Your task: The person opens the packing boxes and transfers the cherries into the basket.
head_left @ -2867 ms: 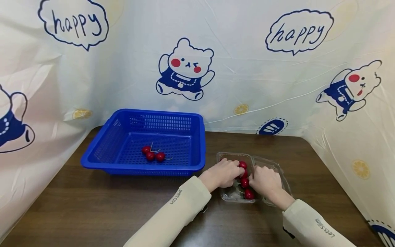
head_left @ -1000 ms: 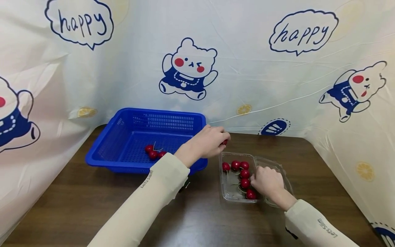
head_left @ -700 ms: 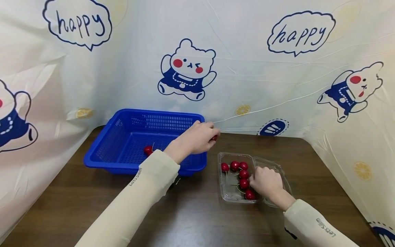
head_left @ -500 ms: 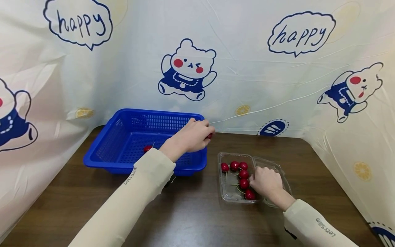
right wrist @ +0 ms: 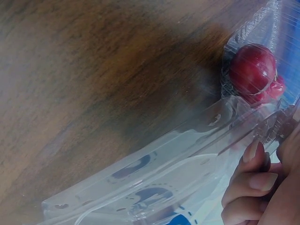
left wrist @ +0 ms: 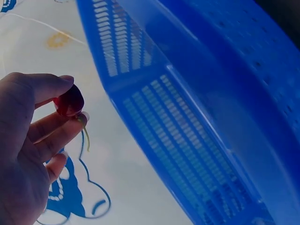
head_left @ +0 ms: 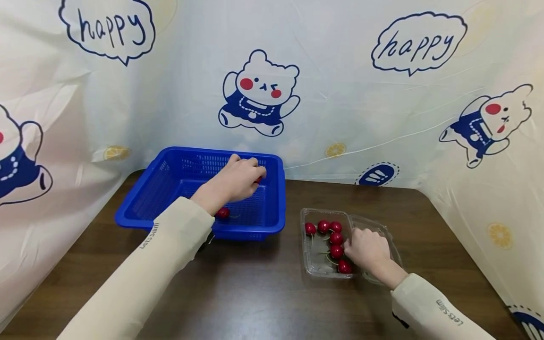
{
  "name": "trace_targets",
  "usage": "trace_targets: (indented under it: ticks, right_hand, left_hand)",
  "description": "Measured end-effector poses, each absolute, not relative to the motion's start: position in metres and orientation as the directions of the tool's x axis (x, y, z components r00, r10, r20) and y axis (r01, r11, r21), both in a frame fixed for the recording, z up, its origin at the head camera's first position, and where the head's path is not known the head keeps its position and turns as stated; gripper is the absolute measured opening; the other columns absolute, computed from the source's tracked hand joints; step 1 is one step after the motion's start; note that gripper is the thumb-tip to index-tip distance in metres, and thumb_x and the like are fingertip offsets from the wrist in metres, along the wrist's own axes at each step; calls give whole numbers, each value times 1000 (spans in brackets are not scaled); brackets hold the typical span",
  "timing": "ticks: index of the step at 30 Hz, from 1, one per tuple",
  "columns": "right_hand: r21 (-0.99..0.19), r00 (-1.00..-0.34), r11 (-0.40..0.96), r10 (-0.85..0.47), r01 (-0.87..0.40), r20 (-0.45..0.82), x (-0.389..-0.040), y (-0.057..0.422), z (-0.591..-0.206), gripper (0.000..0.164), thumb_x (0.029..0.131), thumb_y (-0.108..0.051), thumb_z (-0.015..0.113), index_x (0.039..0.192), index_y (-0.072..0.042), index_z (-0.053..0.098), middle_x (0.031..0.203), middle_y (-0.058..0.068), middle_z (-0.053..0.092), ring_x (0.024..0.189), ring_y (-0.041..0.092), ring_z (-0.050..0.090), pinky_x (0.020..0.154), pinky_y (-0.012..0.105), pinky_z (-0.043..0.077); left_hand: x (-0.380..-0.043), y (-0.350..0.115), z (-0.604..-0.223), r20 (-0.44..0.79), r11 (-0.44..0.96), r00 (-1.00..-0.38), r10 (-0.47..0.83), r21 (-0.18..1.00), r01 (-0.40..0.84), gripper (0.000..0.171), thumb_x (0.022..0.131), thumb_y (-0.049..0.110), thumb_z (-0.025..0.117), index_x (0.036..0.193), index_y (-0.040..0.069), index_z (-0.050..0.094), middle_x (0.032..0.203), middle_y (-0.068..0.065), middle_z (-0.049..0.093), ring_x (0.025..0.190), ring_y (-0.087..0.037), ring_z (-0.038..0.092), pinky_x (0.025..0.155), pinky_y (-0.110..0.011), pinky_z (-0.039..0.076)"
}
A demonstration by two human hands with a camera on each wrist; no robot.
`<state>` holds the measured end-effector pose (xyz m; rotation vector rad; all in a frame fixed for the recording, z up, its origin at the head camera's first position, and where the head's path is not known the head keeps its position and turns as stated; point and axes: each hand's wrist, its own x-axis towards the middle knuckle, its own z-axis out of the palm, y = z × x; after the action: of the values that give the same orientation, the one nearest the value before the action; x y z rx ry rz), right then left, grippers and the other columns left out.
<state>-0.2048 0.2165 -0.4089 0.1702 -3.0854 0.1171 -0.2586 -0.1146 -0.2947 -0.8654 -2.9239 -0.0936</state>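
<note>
Cherry [left wrist: 69, 102] 's right above the basket [head_left: 246, 230]
Left hand [head_left: 235, 180] pinches it, stem [left wrist: 87, 138] poking free; right hand [head_left: 369, 248] 's way over gripping the clear box [head_left: 313, 259].

Curled hand [right wrist: 255, 187] at clear plastic container [right wrist: 248, 33], red cherries [right wrist: 252, 69] inside, wooden table [right wrist: 93, 93]
</note>
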Motion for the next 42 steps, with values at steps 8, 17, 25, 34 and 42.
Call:
trace_targets:
  ticks: [8,17,25,34,42]
  right_hand:
    - [-75,-994,991,-107,-109,39,-207,216,-407,24,84,-21,56,67,-5,58,57,12,59,46,26,52,39,39,45]
    - [-83,-994,991,-104,-107,38,-208,219,-408,24,84,-21,57,64,-7,56,54,9,55,44,24,49,38,37,44]
    - [-85,-994,990,-106,-109,38,-207,217,-407,24,84,-21,57,66,-5,57,55,11,57,45,24,50,38,37,45]
    - [-82,-994,991,-104,-106,32,-205,216,-407,23,84,-21,56,67,-5,58,56,12,58,46,25,52,39,39,46]
    - [-76,-993,991,-109,-112,42,-205,216,-406,23,84,-21,57,68,-4,59,59,14,61,47,27,53,39,40,46]
  left_hand:
    - [-258,-138,-297,129,858,-852,507,17,513,24,91,13,62,114,8,67,108,-15,67,99,-30,59,94,-57,37]
    - [-253,-154,-313,80,865,-863,499,9,501,24,89,12,65,113,7,67,107,-17,67,95,-31,60,89,-56,40]
    - [-255,-169,-326,35,871,-871,490,24,491,26,87,11,66,113,6,68,108,-19,68,98,-32,61,92,-60,41]
    - [-260,-183,-338,4,903,-905,425,66,425,24,88,11,66,111,5,67,108,-19,67,99,-33,59,94,-62,41]
    - [-266,-192,-347,-51,916,-915,400,60,397,22,89,9,64,110,5,65,108,-20,65,98,-34,57,92,-63,42]
